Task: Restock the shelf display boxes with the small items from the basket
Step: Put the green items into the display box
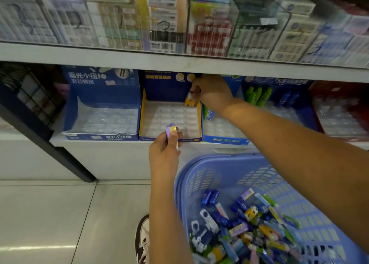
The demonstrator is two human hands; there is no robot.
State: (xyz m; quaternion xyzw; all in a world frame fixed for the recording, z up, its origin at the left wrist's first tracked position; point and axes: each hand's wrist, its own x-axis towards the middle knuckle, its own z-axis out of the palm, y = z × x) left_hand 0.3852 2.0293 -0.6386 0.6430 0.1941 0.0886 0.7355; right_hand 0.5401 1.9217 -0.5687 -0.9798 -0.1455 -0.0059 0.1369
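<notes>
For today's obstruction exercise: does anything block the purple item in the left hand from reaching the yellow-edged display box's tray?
Nothing visible does. The left hand holds the purple item at the box's open front; its tray is nearly bare.

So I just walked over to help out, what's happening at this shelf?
A person is restocking. The right hand is setting a yellow item into the back right corner of the yellow-edged display box, whose clear tray is otherwise empty. The left hand holds a purple item at the box's front. The blue basket below holds many more.
</notes>
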